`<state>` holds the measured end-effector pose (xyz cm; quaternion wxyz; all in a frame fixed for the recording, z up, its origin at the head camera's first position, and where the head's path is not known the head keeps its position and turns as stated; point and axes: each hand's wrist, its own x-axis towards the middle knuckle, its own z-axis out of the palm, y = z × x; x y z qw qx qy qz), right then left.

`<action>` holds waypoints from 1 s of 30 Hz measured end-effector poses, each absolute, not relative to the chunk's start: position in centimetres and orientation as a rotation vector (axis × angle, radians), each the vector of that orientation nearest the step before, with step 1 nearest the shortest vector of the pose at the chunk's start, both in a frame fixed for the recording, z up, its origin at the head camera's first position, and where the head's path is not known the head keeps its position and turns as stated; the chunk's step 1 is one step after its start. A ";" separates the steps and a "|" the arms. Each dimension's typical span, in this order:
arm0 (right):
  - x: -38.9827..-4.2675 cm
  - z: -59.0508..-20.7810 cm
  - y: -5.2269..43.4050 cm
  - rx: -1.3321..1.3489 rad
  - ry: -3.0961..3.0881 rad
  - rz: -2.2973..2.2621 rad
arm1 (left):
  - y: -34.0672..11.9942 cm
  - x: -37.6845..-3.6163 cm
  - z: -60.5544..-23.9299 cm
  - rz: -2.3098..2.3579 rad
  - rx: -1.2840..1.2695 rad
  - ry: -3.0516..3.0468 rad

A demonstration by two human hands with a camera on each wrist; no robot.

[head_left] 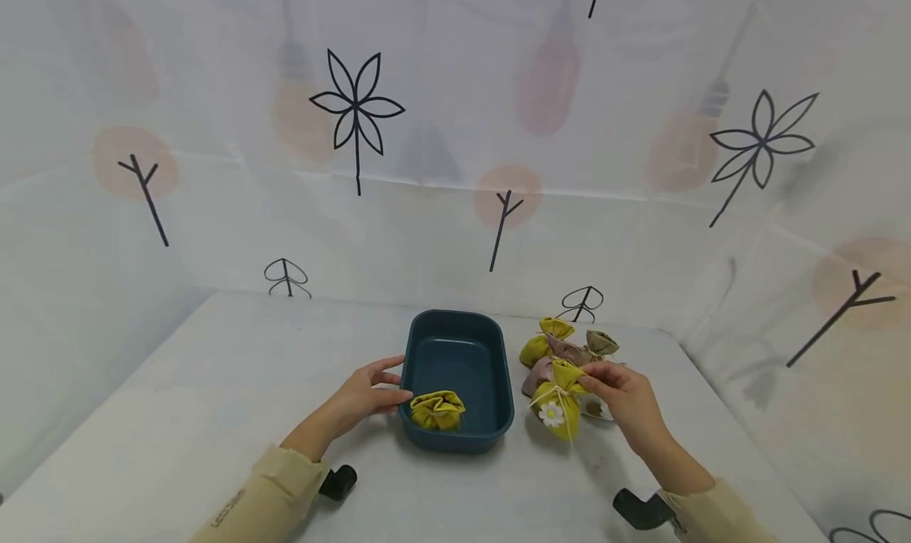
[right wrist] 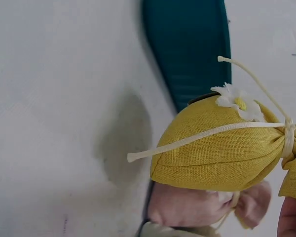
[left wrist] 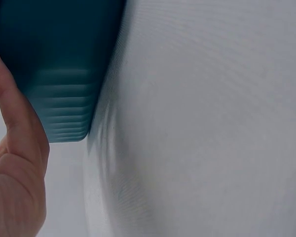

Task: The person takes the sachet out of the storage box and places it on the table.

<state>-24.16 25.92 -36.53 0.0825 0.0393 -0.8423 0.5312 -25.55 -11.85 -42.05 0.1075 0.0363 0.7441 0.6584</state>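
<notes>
My right hand (head_left: 626,401) pinches the gathered neck of a yellow drawstring pouch (head_left: 558,411) with a white daisy and pale cord. In the right wrist view the pouch (right wrist: 217,148) hangs sideways over the table, fingertips barely showing at the lower right. My left hand (head_left: 363,397) touches the left rim of a dark teal rectangular bin (head_left: 458,377), thumb and fingers spread along it. In the left wrist view a nearly straight digit of the left hand (left wrist: 19,148) lies against the bin's outer wall (left wrist: 64,84). Another yellow pouch (head_left: 437,411) sits in the bin's near left corner.
Right of the bin lies a cluster of pouches: a yellow one (head_left: 535,352), a mauve one (head_left: 568,348) and an olive-brown one (head_left: 601,343) among them. A printed cloth (head_left: 427,235) hangs behind the white table (head_left: 249,385). Black wrist-mounted pieces (head_left: 338,484) jut out by both sleeves.
</notes>
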 end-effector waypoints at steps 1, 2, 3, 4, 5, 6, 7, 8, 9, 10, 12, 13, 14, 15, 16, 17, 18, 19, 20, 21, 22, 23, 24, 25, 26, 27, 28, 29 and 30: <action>-24.3 -36.7 26.0 0.112 -2.520 1.577 | -11.8 -25.5 -42.0 1.940 0.104 2.189; -24.4 -36.9 26.1 0.107 -2.524 1.570 | -11.8 -25.5 -42.1 1.942 0.101 2.187; -24.4 -37.0 26.2 0.100 -2.533 1.557 | -11.8 -25.5 -42.1 1.942 0.103 2.187; -24.5 -37.2 26.3 0.093 -2.541 1.549 | -11.8 -25.5 -42.1 1.943 0.102 2.186; -24.6 -37.3 26.4 0.088 -2.548 1.546 | -11.8 -25.5 -42.1 1.945 0.102 2.185; -24.7 -37.5 26.5 0.084 -2.553 1.547 | -11.8 -25.5 -42.1 1.946 0.107 2.182; -24.8 -37.6 26.5 0.082 -2.557 1.548 | -11.8 -25.5 -42.1 1.947 0.110 2.179; -24.8 -37.8 26.6 0.079 -2.563 1.550 | -11.8 -25.5 -42.1 1.950 0.111 2.175; -24.9 -37.9 26.7 0.075 -2.568 1.551 | -11.8 -25.5 -42.1 1.950 0.114 2.174; -25.0 -38.0 26.8 0.071 -2.569 1.553 | -11.8 -25.5 -42.1 1.950 0.116 2.172; -25.2 -38.3 26.9 0.061 -2.575 1.545 | -11.8 -25.5 -42.1 1.951 0.119 2.168; -25.3 -38.4 27.0 0.056 -2.581 1.534 | -11.8 -25.5 -42.1 1.953 0.117 2.166; -25.3 -38.5 27.0 0.054 -2.586 1.524 | -11.8 -25.5 -42.1 1.952 0.119 2.167; -25.3 -38.6 27.1 0.050 -2.591 1.513 | -11.8 -25.5 -42.1 1.951 0.122 2.169; -25.4 -38.6 27.1 0.047 -2.596 1.506 | -11.9 -25.5 -42.1 1.951 0.123 2.168; -25.3 -38.6 27.1 0.045 -2.600 1.496 | -11.9 -25.5 -42.1 1.951 0.123 2.167; -25.3 -38.6 27.2 0.046 -2.602 1.491 | -11.9 -25.5 -42.1 1.951 0.124 2.167; -25.3 -38.5 27.2 0.048 -2.603 1.487 | -11.9 -25.5 -42.2 1.951 0.124 2.167; -25.2 -38.5 27.3 0.054 -2.601 1.487 | -11.9 -25.5 -42.1 1.950 0.125 2.168; -25.2 -38.4 27.4 0.060 -2.595 1.489 | -11.9 -25.5 -42.2 1.950 0.124 2.167; -25.2 -38.4 27.4 0.073 -2.586 1.495 | -11.9 -25.6 -42.2 1.950 0.125 2.168; -25.2 -38.4 27.5 0.086 -2.577 1.495 | -11.9 -25.6 -42.2 1.949 0.124 2.168; -25.2 -38.4 27.6 0.106 -2.564 1.504 | -11.9 -25.6 -42.2 1.949 0.125 2.169; -25.3 -38.5 27.7 0.123 -2.552 1.509 | -11.9 -25.6 -42.2 1.948 0.125 2.170; -25.4 -38.6 27.8 0.139 -2.544 1.511 | -11.9 -25.6 -42.2 1.947 0.127 2.172; -25.6 -38.8 27.9 0.158 -2.536 1.516 | -11.9 -25.6 -42.2 1.947 0.127 2.172; -25.9 -39.2 28.2 0.172 -2.522 1.521 | -12.0 -25.6 -42.2 1.946 0.128 2.175; -26.4 -39.7 28.5 0.181 -2.513 1.525 | -12.0 -25.6 -42.2 1.947 0.125 2.173; -26.9 -40.3 28.9 0.204 -2.491 1.543 | -12.0 -25.7 -42.2 1.948 0.122 2.172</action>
